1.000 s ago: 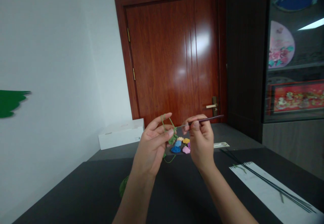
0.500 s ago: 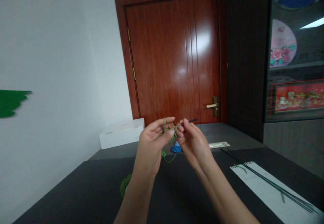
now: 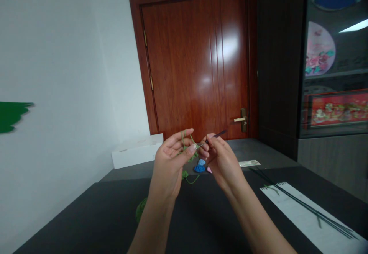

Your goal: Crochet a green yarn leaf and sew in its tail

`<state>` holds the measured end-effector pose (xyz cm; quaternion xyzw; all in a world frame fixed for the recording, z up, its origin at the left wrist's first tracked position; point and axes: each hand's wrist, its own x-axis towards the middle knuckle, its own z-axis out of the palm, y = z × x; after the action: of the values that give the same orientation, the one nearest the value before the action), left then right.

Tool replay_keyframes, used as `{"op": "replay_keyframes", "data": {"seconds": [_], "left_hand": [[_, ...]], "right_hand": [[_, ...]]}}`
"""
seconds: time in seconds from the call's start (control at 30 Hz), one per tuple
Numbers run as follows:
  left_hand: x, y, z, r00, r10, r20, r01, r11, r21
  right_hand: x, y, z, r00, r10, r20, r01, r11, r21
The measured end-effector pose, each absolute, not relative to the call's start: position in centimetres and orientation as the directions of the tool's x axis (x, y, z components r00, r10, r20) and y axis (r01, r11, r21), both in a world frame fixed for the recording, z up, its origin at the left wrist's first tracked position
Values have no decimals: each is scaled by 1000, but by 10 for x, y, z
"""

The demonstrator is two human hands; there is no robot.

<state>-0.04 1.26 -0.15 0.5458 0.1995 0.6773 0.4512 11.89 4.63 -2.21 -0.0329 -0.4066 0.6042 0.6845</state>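
Note:
My left hand (image 3: 175, 158) pinches a small piece of green crochet work (image 3: 193, 157), most of it behind the thumb. Green yarn (image 3: 183, 136) loops around the raised index finger and runs down to the work. In my right hand (image 3: 220, 154) is a crochet hook (image 3: 220, 134) with a dark handle, its thin metal end pointing left into the stitches at my left thumb. A green ball of yarn (image 3: 140, 209) lies on the table, partly hidden by my left forearm. Beneath my hands rests another small green crocheted piece (image 3: 184, 174) with a loose tail.
Blue crocheted flowers (image 3: 199, 168) and part of a pink one (image 3: 209, 169) lie beyond my hands. A long white box (image 3: 138, 151) stands at the back left. On the right, dark green stems (image 3: 310, 204) cross a white notepad (image 3: 287, 212); a narrow packet (image 3: 249, 163) lies behind.
My right hand has moved left and turned, bringing the hook close to my left thumb. Over the last half second both hands shifted only slightly, and a pink flower shows again.

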Motion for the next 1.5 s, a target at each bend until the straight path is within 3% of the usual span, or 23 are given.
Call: {"op": "replay_keyframes", "data": {"seconds": [0.27,0.73,1.13,1.37,1.5], "left_hand": [[-2,14,-2,-2,804,595,-356,-557,750],[-9,19,-1,59,667,743,-51,-741,670],[-8,20,-3,119,657,745,-214,-715,665],[-4,19,-2,89,755,650,-337,-591,733],[-1,19,-3,64,804,592,-327,-543,773]], "right_hand": [[121,45,-20,60,862,503,-754,369,-543],[125,41,-12,180,856,484,-639,476,-604],[122,35,-6,57,901,431,-786,306,-536],[121,37,-8,-122,922,368,-858,88,-506],[119,39,-14,-143,921,363,-846,77,-528]]}}
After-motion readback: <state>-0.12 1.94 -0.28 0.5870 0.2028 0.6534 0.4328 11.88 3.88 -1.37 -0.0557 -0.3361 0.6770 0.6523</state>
